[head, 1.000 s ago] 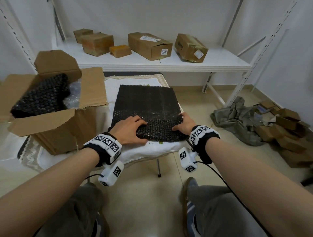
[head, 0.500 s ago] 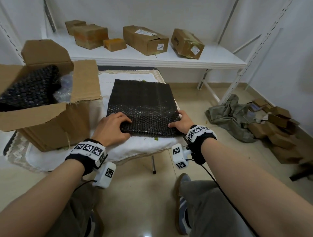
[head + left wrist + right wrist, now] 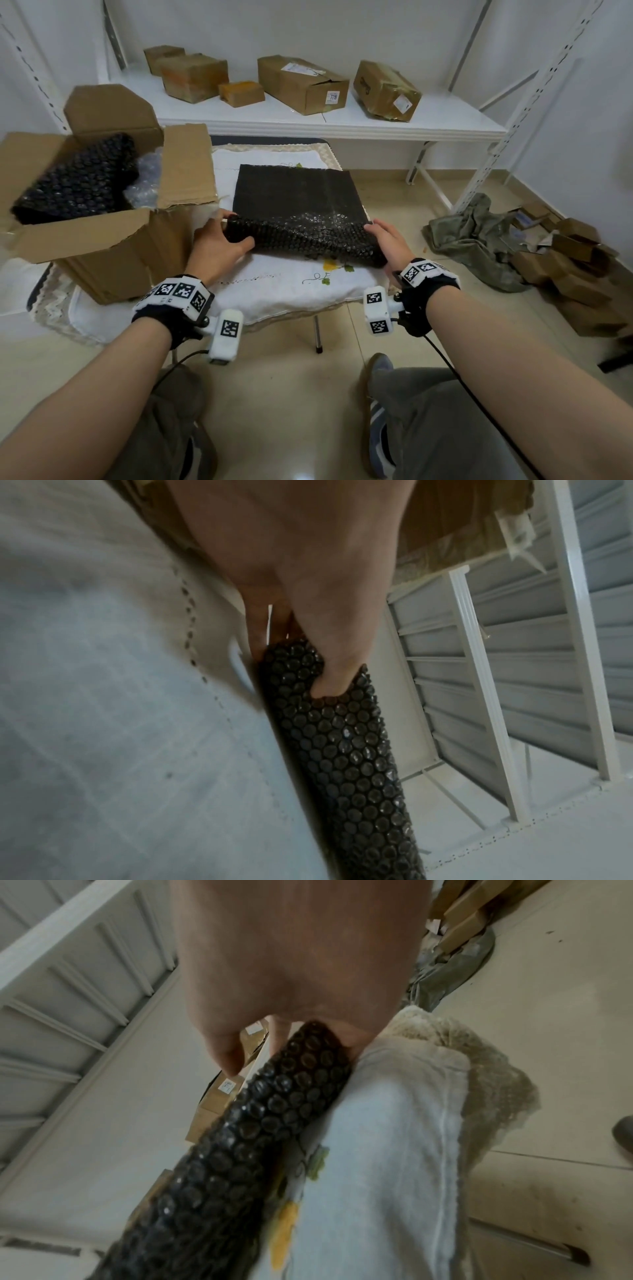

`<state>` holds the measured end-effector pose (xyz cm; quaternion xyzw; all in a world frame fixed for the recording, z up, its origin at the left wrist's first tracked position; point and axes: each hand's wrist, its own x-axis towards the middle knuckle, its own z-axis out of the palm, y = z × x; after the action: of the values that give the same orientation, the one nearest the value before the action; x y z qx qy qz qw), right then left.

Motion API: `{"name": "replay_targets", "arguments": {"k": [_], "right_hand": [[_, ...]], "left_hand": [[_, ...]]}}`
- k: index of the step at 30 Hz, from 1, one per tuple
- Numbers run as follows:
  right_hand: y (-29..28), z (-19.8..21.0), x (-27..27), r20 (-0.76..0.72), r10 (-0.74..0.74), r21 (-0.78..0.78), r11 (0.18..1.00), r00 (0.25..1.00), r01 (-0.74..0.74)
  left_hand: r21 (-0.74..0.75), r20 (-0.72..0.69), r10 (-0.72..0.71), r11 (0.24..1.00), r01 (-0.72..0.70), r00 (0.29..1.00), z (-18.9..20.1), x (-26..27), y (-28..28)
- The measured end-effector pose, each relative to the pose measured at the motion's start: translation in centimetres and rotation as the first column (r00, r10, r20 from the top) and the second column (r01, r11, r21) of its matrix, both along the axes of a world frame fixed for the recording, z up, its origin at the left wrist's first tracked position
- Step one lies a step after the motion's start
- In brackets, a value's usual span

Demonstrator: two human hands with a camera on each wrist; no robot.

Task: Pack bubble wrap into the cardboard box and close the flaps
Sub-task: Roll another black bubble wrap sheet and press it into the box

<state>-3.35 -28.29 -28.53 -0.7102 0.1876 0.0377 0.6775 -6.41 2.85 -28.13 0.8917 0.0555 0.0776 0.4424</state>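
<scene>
The black wrap [image 3: 298, 202] lies on the white cloth [image 3: 274, 284] beside the open box [image 3: 113, 240], its near edge rolled up. The left hand [image 3: 215, 245] grips the roll's left end, thumb on top; its fingers are hidden behind the roll. The right hand [image 3: 388, 241] clasps the right end, fingertips hidden underneath. Another black wrap [image 3: 75, 185] sits in the box, partly hidden by the flaps.

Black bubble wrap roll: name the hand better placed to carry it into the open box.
Left. The left hand grips the black bubble wrap roll's end nearest the open cardboard box. The right hand holds the far end, across the table from it.
</scene>
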Motion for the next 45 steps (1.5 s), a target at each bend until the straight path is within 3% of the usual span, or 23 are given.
{"name": "replay_targets", "arguments": {"k": [6, 12, 18, 22, 28, 31, 33, 35, 37, 40, 45], "right_hand": [[0.7, 1.0, -1.6, 0.125, -0.108, 0.018, 0.994, 0.986, 0.106], [0.8, 2.5, -2.2, 0.197, -0.077, 0.104, 0.993, 0.977, 0.058], [0.8, 2.1, -1.2, 0.194, 0.007, -0.169, 0.985, 0.981, 0.026], [1.2, 1.8, -0.4, 0.149, -0.024, -0.288, 0.955, 0.989, 0.066], [2.5, 2.0, 0.0, 0.066, 0.038, -0.446, 0.895, 0.997, -0.005], [2.8, 1.8, 0.0, 0.024, 0.133, -0.595, 0.798, 0.991, -0.093], [2.9, 1.8, -0.1, -0.046, 0.159, -0.714, 0.685, 0.986, -0.144], [2.8, 1.6, 0.0, -0.095, 0.161, -0.762, 0.623, 0.982, -0.176], [2.8, 1.5, 0.1, -0.112, 0.163, -0.775, 0.604, 0.98, -0.189], [2.9, 1.7, 0.2, -0.102, 0.154, -0.764, 0.621, 0.983, -0.177], [3.3, 1.9, 0.2, 0.063, 0.047, -0.64, 0.768, 0.997, 0.004]], "left_hand": [[-0.051, -0.013, 0.003, 0.999, -0.004, 1.0, -0.7, 0.8, -0.4], [-0.16, -0.048, 0.056, 0.985, -0.063, 0.997, -0.9, 1.1, -1.1], [-0.228, 0.018, 0.107, 0.969, -0.1, 0.994, -0.1, 0.7, -2.3], [-0.171, 0.004, 0.153, 0.974, -0.15, 0.988, 0.1, 0.6, -2.2], [-0.116, -0.022, 0.186, 0.975, -0.187, 0.982, -1.6, 1.5, -1.0], [-0.004, 0.015, 0.14, 0.99, -0.14, 0.99, -2.1, 1.6, -1.0], [0.171, 0.117, 0.058, 0.982, -0.078, 0.991, -2.2, 1.6, -1.1], [0.295, 0.222, -0.071, 0.955, 0.003, 0.972, -1.9, 1.4, -1.6], [0.396, 0.161, -0.21, 0.909, 0.131, 0.964, -1.5, 1.0, -2.3], [0.531, 0.002, -0.305, 0.807, 0.257, 0.952, -1.5, 0.5, -3.1], [0.555, 0.083, -0.251, 0.816, 0.164, 0.965, -1.3, 0.2, -4.2]]}}
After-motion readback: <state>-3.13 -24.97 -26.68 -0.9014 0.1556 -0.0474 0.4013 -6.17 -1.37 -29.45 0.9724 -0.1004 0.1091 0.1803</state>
